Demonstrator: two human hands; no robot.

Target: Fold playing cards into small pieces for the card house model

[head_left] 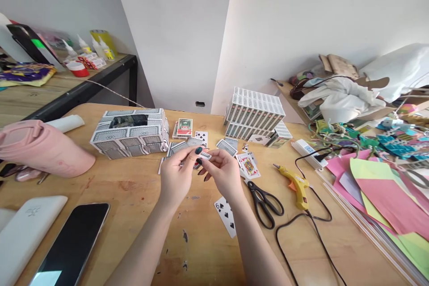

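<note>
Left of the grip sits a card-covered box [130,133]. The left hand [177,174] and right hand [224,173] pinch one small folded card [204,155] between fingertips, mostly hidden. Right of it lie scissors [264,201] and a glue gun [296,184], its cord cut off below
</note>
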